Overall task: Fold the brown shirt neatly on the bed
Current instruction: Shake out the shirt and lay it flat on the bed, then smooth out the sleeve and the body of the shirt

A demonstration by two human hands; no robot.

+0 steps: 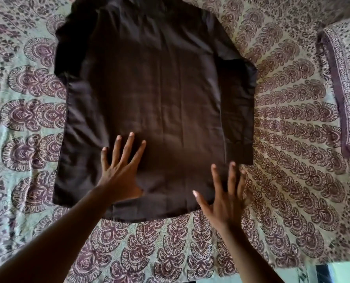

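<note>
Paisley-printed bedspread [282, 139] covers the bed, with a matching pillow [345, 82] off to my right. On it the brown shirt [159, 94] lies spread flat, collar end away from me, hem near me. My left hand [118, 170] rests palm down on the lower left part, fingers fanned. My right hand [227, 197] is spread too, at the hem's right corner, slightly blurred.

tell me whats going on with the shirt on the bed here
A person is working on a brown shirt spread flat on a patterned bedspread. The left hand lies open on the lower part of the shirt, and the right hand, fingers spread, is at its bottom right corner. No fold shows yet. A matching pillow lies at the right.
</note>
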